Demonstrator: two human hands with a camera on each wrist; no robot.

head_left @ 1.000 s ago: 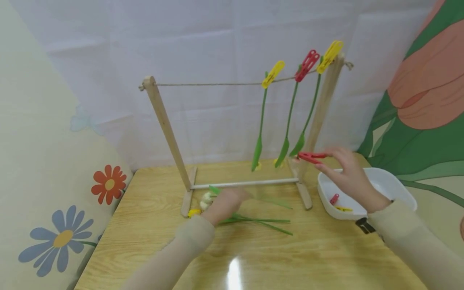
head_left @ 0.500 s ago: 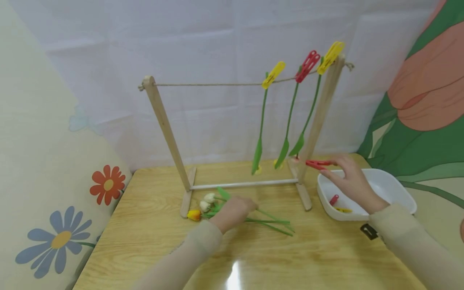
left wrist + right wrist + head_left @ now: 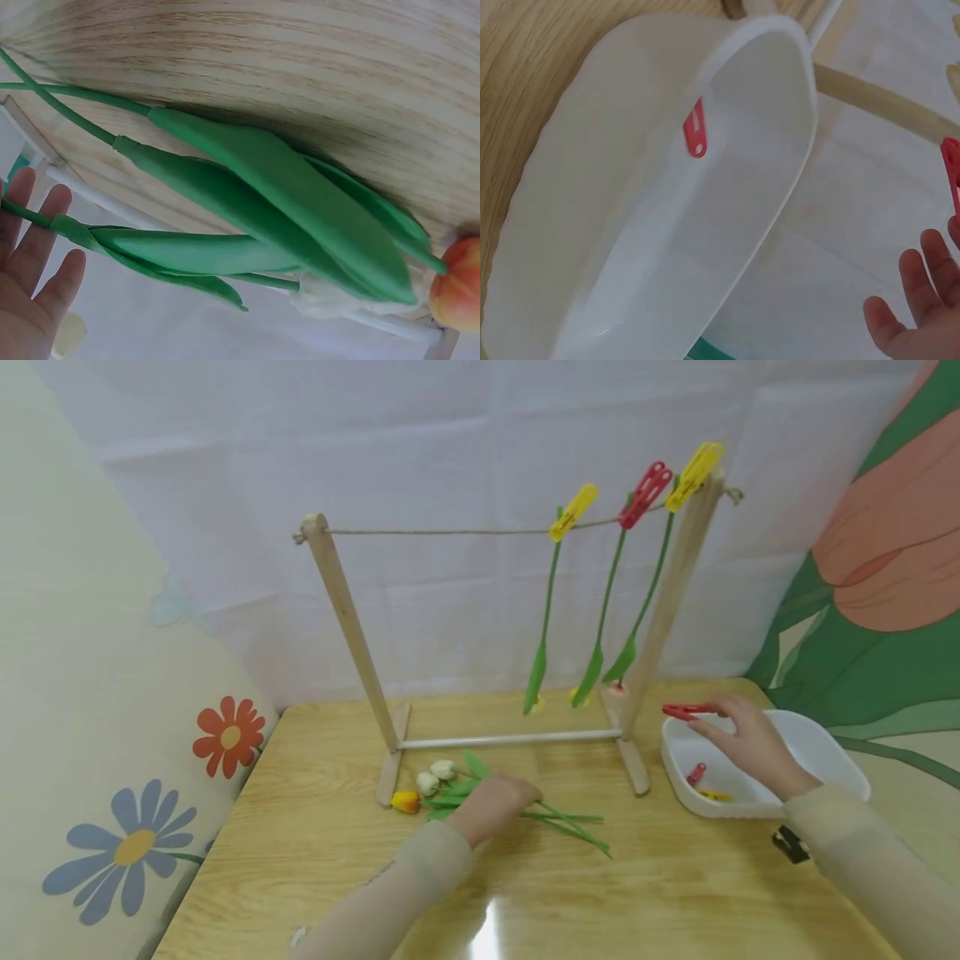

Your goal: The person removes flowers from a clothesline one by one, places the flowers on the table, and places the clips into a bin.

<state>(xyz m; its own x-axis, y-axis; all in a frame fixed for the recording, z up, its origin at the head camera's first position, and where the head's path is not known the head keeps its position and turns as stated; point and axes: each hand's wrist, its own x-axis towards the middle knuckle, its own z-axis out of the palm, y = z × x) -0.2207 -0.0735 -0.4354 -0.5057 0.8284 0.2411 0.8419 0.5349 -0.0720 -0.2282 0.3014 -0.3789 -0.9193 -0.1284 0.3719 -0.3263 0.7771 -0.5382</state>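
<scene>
While in right hand [image 3: 753, 747], red clothespin [image 3: 679, 712] sideways, tip-left.

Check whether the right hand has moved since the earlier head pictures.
Yes: in the head view, the right hand, pinching a red clothespin, has moved rightward and slightly down, away from the right wooden post.

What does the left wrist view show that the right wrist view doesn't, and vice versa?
Left wrist only: the left hand beside a green stem, broad green leaves, an orange-red tulip bloom and a white bloom partly behind the leaves.

Right wrist only: the right hand, part of a red clothespin at the picture's right edge, and the inside of the white basin with another red clothespin in it.

Both: wood-grain tabletop, white cloth, parts of the wooden stand.
</scene>
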